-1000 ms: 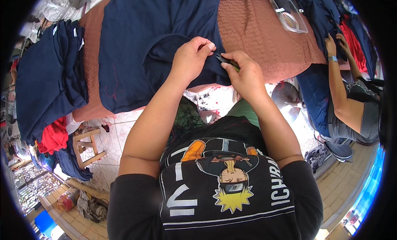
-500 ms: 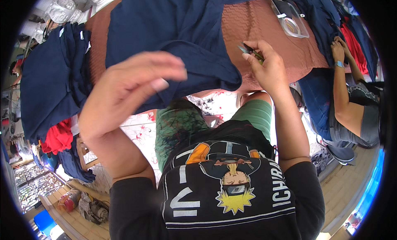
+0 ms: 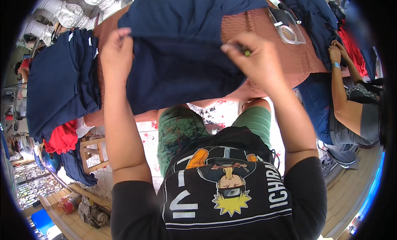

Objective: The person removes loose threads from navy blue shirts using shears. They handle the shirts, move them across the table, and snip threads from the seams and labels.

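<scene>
A navy blue garment [image 3: 178, 70] lies over the table's near edge, its near part spread between my hands. My left hand [image 3: 117, 54] is closed at the garment's left edge, fingers and thumb pinched on the cloth. My right hand [image 3: 258, 60], somewhat blurred, is closed around a pair of thread snips [image 3: 247, 53]; only a small green part shows between the fingers, and the blades are hidden. Its fingertips are at the right edge of the garment. Whether they also grip the cloth, I cannot tell.
A brown quilted cloth [image 3: 285, 58] covers the table. A clear plastic box [image 3: 288, 27] with a tape roll stands far right. Navy garments [image 3: 62, 83] hang at the left, above red cloth [image 3: 62, 136]. To the right, a co-worker's hands [image 3: 337, 50] handle dark cloth.
My left hand has moved up and left to the garment's edge. My right hand has moved slightly left, over the cloth, snips still in it. The garment's near part is now spread wider.
</scene>
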The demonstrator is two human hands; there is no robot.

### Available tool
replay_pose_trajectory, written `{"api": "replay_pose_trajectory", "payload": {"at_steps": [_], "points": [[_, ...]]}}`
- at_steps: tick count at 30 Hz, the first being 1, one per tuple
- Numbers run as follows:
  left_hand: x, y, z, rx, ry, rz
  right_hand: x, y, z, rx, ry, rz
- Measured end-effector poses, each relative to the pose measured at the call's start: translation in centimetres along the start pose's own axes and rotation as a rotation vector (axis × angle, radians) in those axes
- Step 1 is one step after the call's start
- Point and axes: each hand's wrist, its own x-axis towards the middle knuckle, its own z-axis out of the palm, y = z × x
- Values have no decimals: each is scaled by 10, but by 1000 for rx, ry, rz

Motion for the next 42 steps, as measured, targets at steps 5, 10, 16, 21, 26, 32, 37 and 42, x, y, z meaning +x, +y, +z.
{"api": "replay_pose_trajectory", "payload": {"at_steps": [5, 10, 16, 21, 26, 32, 37, 42], "points": [[-31, 106, 67, -627, -152, 395, 35, 16, -87, -491, 180, 136], [-118, 152, 72, -904, -1128, 675, 35, 109, -181, -955, -428, 251], [-171, 168, 42, -1237, -1358, 793, 29, 96, -198, -297, -426, 478], [-187, 183, 33, -1555, -1335, 681, 13, 99, -110, 43, -549, 259], [-217, 206, 24, -2043, -1156, 408, 18, 41, -40, -54, -626, 233], [-212, 178, 17, -1940, -1094, 483, 15, 28, 13, 7, -523, -101], [-113, 89, 11, -522, -1293, 563, 20, 29, 45, 83, -424, -155], [-17, -25, 77, 127, -206, 549, 29, 22, 86, 87, -327, -110]]}}
